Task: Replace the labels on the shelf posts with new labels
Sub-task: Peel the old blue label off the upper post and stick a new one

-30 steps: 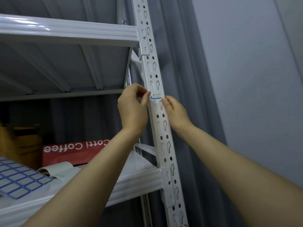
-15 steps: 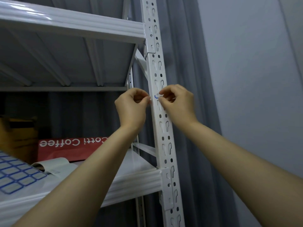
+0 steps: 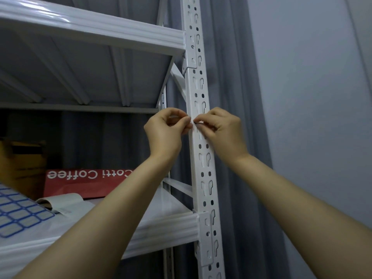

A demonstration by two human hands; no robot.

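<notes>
A white perforated shelf post runs up the middle of the view. A small label sits on it at chest height, mostly hidden by fingers. My left hand is curled against the post's left edge with thumb and forefinger pinched at the label's left end. My right hand is curled over the post's front, its fingertips pinched on the label's right end. A sheet of blank blue-bordered labels lies on the lower shelf at the far left.
The white lower shelf also carries a red "Cotti Coffee" box, a curled paper strip and a yellow carton. The upper shelf overhangs. Grey curtain and wall stand right of the post.
My right hand rose from beside the post onto its front and curled over the label. The blue-edged label, plain a second ago, is now nearly covered by both hands' fingertips.
</notes>
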